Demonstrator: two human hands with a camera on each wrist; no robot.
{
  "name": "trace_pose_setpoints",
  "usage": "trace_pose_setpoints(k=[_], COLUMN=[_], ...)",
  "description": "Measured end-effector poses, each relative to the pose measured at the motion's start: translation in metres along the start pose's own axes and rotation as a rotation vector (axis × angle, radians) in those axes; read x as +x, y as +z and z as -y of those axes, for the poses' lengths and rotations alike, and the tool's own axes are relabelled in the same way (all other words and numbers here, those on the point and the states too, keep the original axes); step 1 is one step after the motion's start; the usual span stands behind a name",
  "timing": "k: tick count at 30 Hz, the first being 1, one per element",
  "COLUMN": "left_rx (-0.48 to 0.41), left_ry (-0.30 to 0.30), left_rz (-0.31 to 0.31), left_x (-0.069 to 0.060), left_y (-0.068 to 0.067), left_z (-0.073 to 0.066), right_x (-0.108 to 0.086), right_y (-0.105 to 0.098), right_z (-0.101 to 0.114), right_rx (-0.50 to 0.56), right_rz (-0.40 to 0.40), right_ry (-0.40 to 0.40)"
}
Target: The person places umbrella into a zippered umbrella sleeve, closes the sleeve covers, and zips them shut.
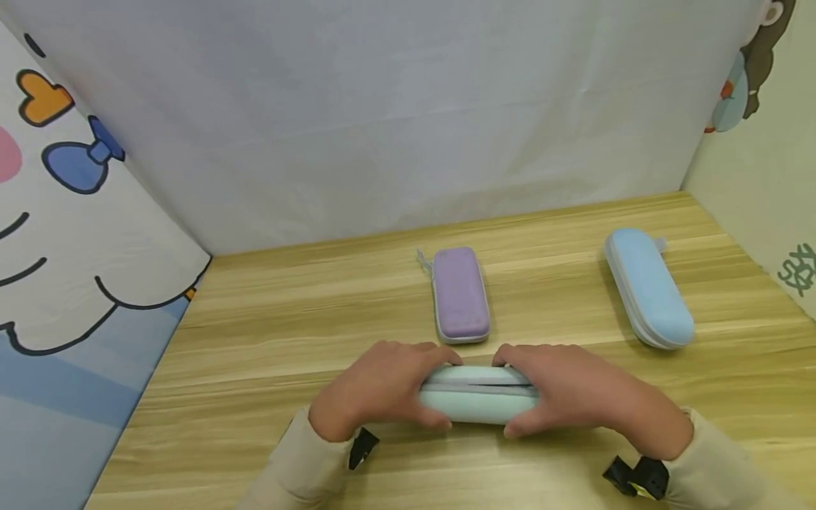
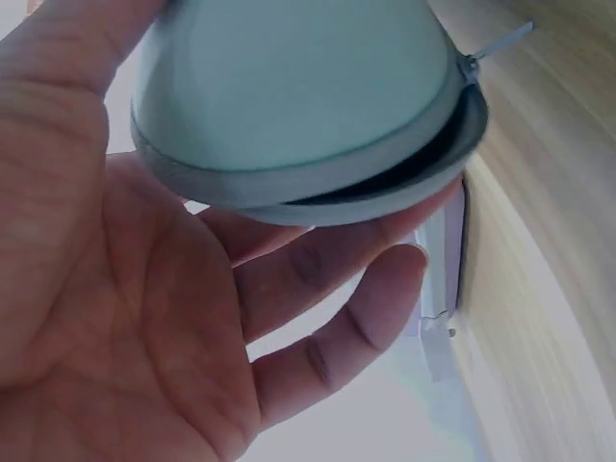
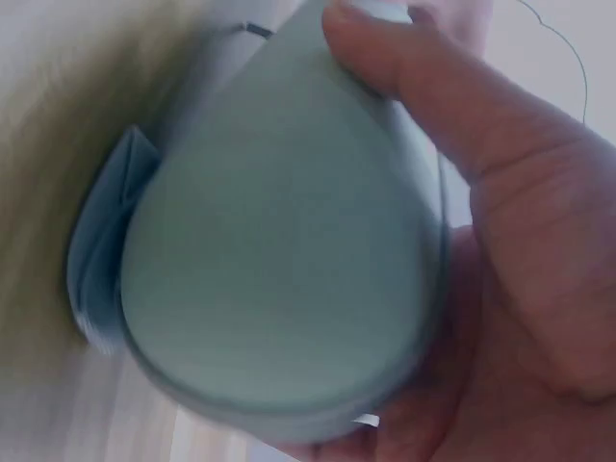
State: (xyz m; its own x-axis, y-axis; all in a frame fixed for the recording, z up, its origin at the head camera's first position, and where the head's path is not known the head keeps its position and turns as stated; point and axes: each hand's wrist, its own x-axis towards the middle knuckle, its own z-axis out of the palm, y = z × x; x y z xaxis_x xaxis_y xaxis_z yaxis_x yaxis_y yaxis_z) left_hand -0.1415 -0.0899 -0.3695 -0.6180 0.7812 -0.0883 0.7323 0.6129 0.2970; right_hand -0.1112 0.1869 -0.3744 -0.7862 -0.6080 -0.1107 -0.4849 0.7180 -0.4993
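A mint-green zippered case [image 1: 478, 405] is held between both hands near the front of the table. Its grey zipper edge [image 2: 375, 197] gapes partly apart, showing a dark slit. My left hand [image 1: 389, 386] grips the left end, thumb on the near side and fingers over the far side. At the other end my right hand [image 1: 574, 389] grips likewise, its thumb along the near face. In the left wrist view a zipper pull [image 2: 505, 38] sticks out beside the case. A blue-grey fabric tab [image 3: 108, 241] shows by the case's end in the right wrist view.
Behind the hands lies a purple case [image 1: 462, 294] with a grey strap. A light blue case [image 1: 649, 287] lies to the right on the wooden table [image 1: 287, 319]. A white curtain [image 1: 382, 127] stands behind, with printed panels at both sides.
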Motion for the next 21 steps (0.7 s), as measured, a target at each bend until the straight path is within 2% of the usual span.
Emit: trace_pose_setpoints(k=[6,9,12,15,18,21], left_rx=[-0.037,-0.125,-0.274,-0.397,-0.440,-0.463], left_ry=[-0.030,-0.048,-0.049,-0.039,0.008,0.055], left_rz=[-0.045,-0.077,-0.081,-0.058,-0.032,-0.007], left_x=[0.000,-0.001,-0.007,-0.015,-0.021,-0.022], left_y=[-0.001,-0.006,-0.016,-0.026,-0.032,-0.031], left_z=[-0.001,0.000,0.004,0.010,0.019,0.026], right_x=[0.000,-0.003,-0.007,-0.009,-0.011,-0.011], right_y=[0.000,-0.008,-0.017,-0.025,-0.030,-0.032], right_z=[0.003,0.000,-0.005,-0.012,-0.019,-0.025], right_rx=[-0.088,-0.082,-0.051,0.005,0.082,0.157], right_rz=[-0.074,-0.097,-0.116,-0.122,-0.124,-0.129], right_ry=[-0.033,-0.045,-0.059,-0.063,-0.081,-0.119])
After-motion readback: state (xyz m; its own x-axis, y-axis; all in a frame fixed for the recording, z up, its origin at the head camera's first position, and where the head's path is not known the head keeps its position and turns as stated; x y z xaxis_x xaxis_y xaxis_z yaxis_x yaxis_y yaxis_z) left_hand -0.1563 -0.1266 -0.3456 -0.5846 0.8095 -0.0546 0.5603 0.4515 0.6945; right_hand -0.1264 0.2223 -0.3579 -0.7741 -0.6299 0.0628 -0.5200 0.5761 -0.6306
